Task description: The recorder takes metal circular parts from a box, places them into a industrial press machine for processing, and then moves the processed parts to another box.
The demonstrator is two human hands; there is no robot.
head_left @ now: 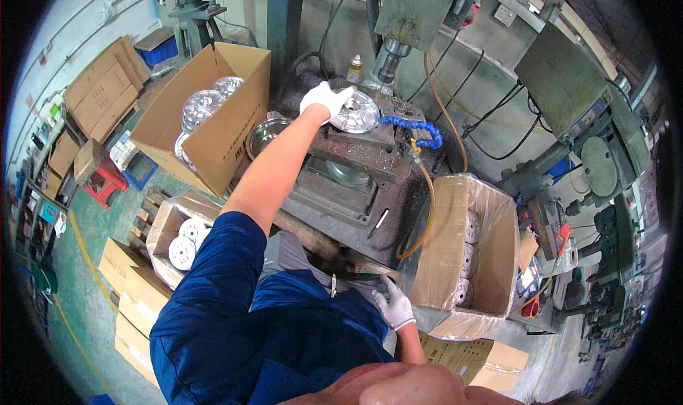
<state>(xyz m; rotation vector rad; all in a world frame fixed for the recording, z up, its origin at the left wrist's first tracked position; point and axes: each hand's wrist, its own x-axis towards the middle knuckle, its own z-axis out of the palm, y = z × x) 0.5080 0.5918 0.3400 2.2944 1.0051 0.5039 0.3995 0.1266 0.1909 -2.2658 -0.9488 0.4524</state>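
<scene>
My left hand (324,101), in a white glove, reaches forward to a shiny round metal part (357,113) with openings in its face. Its fingers are closed at the left edge of that part, which sits on the machine's worktable (313,191) beneath the drill head (392,58). Part of the grip is hidden by the hand itself. Low by my lap is my right hand (394,307), also gloved, its fingers apart and holding nothing that I can see. A dark bar (358,277) lies close to its fingertips.
A tall carton (222,138) with shiny metal parts stands left, beside a metal bowl (265,136). A plastic-lined carton (491,263) holding round parts is at right. A blue segmented hose (420,126), a yellow hose (431,198) and a marker (378,223) are around the worktable.
</scene>
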